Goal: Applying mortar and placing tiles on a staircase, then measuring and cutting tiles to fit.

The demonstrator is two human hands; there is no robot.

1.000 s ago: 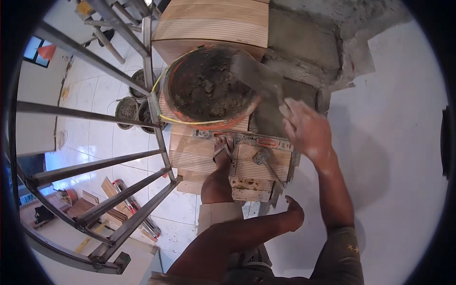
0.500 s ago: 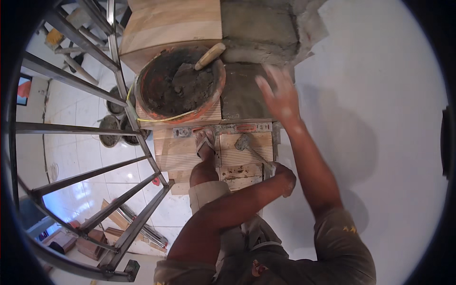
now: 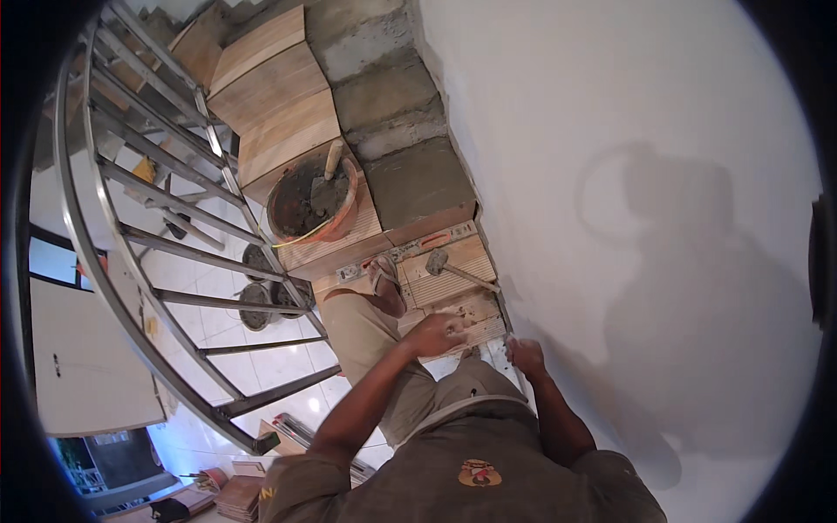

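Note:
My left hand (image 3: 438,334) is in front of my body with its fingers curled, over the lower ribbed stair tile. To its right, beside the white wall, my right hand (image 3: 525,356) is also closed. Whatever either hand may hold is hidden or too small to name. Ahead of them a mallet (image 3: 438,261) lies on the tiled step, its handle pointing toward the wall. A spirit level (image 3: 405,252) lies along the back of that step. On the step above stands an orange basin (image 3: 342,218) of grey mortar, with a wooden-handled trowel (image 3: 333,164) stuck in it.
Wet mortar (image 3: 418,187) covers the right half of the step above, beside the wall (image 3: 610,78). A metal railing (image 3: 187,366) curves along the left. My sandalled foot (image 3: 384,277) rests by the level. Several buckets (image 3: 255,305) stand on the floor below.
My right hand has drawn back from above the wet mortar to near my body. My left hand has moved left, away from the mallet's handle end. The view has tilted up the stairs.

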